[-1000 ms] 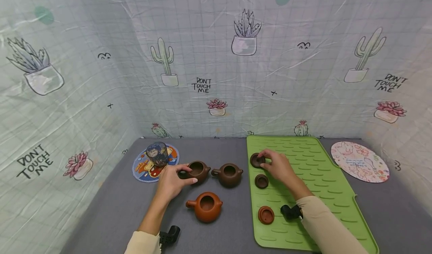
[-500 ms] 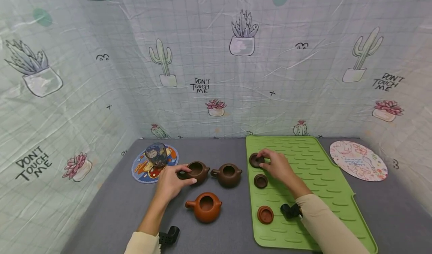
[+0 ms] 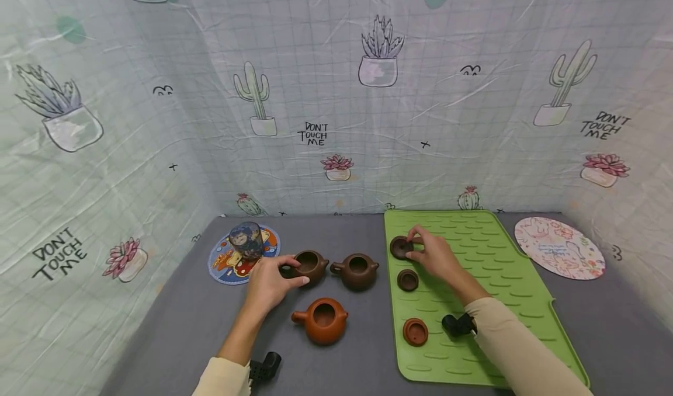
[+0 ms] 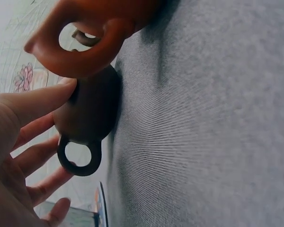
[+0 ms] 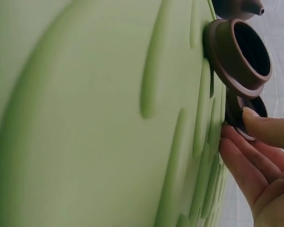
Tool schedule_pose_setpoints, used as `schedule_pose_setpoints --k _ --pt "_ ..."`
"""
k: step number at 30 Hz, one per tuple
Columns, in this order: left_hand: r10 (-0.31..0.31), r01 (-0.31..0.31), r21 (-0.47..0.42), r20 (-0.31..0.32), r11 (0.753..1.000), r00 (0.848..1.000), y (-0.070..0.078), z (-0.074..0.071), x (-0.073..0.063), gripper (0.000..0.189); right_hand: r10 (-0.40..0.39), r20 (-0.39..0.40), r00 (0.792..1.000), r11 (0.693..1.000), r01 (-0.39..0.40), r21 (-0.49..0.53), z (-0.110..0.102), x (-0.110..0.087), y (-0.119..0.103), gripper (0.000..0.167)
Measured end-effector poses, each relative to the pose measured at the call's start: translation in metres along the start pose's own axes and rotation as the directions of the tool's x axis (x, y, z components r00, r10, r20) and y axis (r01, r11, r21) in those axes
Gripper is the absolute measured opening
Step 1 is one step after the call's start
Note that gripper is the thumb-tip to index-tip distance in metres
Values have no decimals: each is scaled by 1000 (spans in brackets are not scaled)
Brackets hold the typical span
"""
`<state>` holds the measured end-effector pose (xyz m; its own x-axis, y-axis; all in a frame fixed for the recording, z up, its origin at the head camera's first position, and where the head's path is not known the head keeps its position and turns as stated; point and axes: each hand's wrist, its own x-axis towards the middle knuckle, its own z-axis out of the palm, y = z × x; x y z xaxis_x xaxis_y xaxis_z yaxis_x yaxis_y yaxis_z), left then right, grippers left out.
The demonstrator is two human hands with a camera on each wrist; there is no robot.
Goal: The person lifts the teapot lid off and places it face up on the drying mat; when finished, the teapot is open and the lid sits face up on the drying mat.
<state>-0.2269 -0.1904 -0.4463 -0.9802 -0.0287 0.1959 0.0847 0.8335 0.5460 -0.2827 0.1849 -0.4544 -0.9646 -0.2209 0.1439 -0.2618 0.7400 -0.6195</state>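
Note:
My left hand (image 3: 269, 284) holds a dark brown teapot (image 3: 318, 274) without a lid, thumb on its near side and fingers on its far side. In the left wrist view, the teapot's ring handle (image 4: 80, 161) hangs between my spread fingers. My right hand (image 3: 435, 258) pinches the edge of a dark brown teapot lid (image 3: 395, 247) that lies upturned on the green mat (image 3: 473, 279). The right wrist view shows my thumb on its rim and the fingers against the mat. Another lidless dark brown teapot (image 3: 364, 280) and an orange-brown teapot (image 3: 327, 333) stand nearby.
A smaller dark lid (image 3: 408, 280) and a reddish-brown lid (image 3: 415, 332) lie upturned along the mat's left side. A dark glass (image 3: 247, 239) stands on a colourful round mat (image 3: 223, 267). At far right lies a pink floral oval mat (image 3: 559, 250). A patterned cloth (image 3: 389, 180) forms the backdrop.
My right fingertips have shifted slightly from over the lid to its right edge, so more of the lid shows. The left hand and the teapots stay in place.

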Motion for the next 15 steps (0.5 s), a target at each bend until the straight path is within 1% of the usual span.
schedule_pose_setpoints --k 4,7,10,12,15 --pt "29 -29 32 -13 999 999 1 0 -1 36 11 4 1000 999 -11 38 -2 -1 1 32" --pt "40 -40 42 -14 998 999 2 0 -1 43 20 14 1000 998 -20 63 -4 -4 1 39" --pt "42 -42 47 -1 998 999 3 -2 -1 51 26 34 999 995 -29 99 -8 -7 1 47" --pt "30 -30 45 16 999 999 4 -4 -1 57 21 48 999 993 -26 111 -11 -10 0 51" --pt "20 -22 47 44 999 999 5 -6 -1 65 4 60 998 995 -9 98 -18 -14 0 57"
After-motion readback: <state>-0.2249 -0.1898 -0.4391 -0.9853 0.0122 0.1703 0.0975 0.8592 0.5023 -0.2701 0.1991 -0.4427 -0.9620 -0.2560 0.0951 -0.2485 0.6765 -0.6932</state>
